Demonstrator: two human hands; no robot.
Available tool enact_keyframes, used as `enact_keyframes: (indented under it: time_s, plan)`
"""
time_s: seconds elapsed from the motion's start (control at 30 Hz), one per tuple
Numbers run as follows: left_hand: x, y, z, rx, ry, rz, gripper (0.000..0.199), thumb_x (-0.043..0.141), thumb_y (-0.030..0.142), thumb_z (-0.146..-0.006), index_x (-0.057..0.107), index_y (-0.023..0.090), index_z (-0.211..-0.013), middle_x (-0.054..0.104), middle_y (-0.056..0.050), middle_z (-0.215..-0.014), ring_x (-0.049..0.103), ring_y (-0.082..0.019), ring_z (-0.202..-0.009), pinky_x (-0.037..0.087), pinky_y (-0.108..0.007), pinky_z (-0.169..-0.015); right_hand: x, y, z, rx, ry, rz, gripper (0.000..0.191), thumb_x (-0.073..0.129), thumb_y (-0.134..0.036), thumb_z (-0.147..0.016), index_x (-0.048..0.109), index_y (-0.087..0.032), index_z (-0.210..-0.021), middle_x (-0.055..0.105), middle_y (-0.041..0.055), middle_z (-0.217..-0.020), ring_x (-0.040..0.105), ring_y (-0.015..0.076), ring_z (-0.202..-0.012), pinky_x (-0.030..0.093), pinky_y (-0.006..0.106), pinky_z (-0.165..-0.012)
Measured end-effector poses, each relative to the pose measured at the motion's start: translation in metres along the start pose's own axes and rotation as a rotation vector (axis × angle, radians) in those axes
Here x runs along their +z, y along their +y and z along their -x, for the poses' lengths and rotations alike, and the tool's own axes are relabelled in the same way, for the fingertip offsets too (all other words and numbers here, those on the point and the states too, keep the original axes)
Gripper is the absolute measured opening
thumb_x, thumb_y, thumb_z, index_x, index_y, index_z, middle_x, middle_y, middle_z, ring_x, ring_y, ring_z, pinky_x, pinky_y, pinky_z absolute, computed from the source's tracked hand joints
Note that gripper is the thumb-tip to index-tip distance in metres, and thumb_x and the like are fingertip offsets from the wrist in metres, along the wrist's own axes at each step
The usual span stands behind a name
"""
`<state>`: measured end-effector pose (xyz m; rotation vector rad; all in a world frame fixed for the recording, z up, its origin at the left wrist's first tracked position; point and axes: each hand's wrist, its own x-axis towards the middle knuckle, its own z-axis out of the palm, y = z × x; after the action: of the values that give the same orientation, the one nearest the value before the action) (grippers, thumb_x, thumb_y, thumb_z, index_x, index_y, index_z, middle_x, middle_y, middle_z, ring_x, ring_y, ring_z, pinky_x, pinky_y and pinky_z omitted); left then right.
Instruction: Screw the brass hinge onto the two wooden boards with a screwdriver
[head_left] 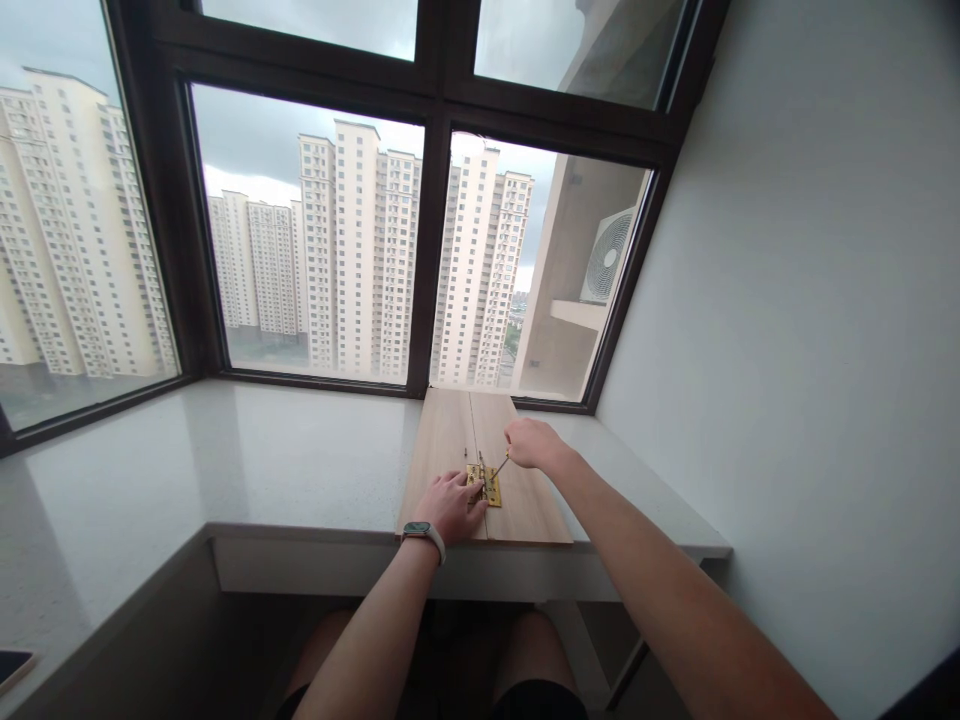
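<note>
A golden hinge (493, 490) lies across the seam between two pale wooden boards (442, 430). My left hand (452, 503) rests on the hinge's left leaf and the board beside it, its fingers spread and pressing down. They hide part of the metal. In my right hand (529, 443), closed in a fist, is a screwdriver (501, 465) with a thin shaft slanting down to the hinge's right leaf. Its handle is mostly hidden by my fingers. A small screw (466, 453) is on the left board above the hinge, and another screw (481, 456) is close to the seam.
The boards lie on a white windowsill counter (315, 470), reaching its front edge. Dark-framed windows (429, 250) rise behind, and a plain wall (787, 300) stands at the right. A dark flat object (13, 668) sits at the lower left. My legs are below the counter.
</note>
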<state>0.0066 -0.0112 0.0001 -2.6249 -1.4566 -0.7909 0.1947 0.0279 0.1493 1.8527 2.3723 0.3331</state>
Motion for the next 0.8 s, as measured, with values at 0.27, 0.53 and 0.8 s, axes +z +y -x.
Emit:
enact_keyframes:
  time_s: [0.27, 0.53, 0.8]
  plan:
    - [0.0025, -0.0020, 0.0000, -0.005, 0.003, 0.009, 0.046, 0.048, 0.055, -0.098, 0.064, 0.031, -0.133, 0.066, -0.009, -0.125, 0.055, -0.030, -0.123, 0.045, -0.045, -0.101, 0.0034, 0.0079, -0.0006, -0.095, -0.022, -0.018, 0.024, 0.067, -0.011, -0.080, 0.068, -0.023, -0.101, 0.068, 0.0073, -0.119, 0.065, 0.0202, -0.099, 0.042, 0.026, -0.072]
    - [0.0019, 0.0000, 0.0001, -0.013, 0.015, 0.004, 0.044, 0.049, 0.054, -0.098, 0.066, 0.031, -0.132, 0.066, -0.010, -0.125, 0.055, -0.030, -0.123, 0.046, -0.045, -0.100, 0.0016, 0.0069, 0.0009, -0.105, 0.038, -0.029, 0.015, 0.065, -0.014, -0.085, 0.070, -0.024, -0.095, 0.071, 0.0050, -0.113, 0.065, 0.0188, -0.100, 0.040, 0.025, -0.070]
    - [0.0013, -0.0003, 0.0003, -0.009, 0.006, 0.009, 0.045, 0.048, 0.054, -0.098, 0.064, 0.031, -0.133, 0.066, -0.009, -0.126, 0.055, -0.030, -0.124, 0.046, -0.046, -0.101, 0.0006, 0.0068, 0.0003, -0.079, 0.020, -0.025, 0.012, 0.068, -0.024, -0.086, 0.074, -0.025, -0.097, 0.073, 0.0060, -0.112, 0.065, 0.0198, -0.102, 0.043, 0.026, -0.077]
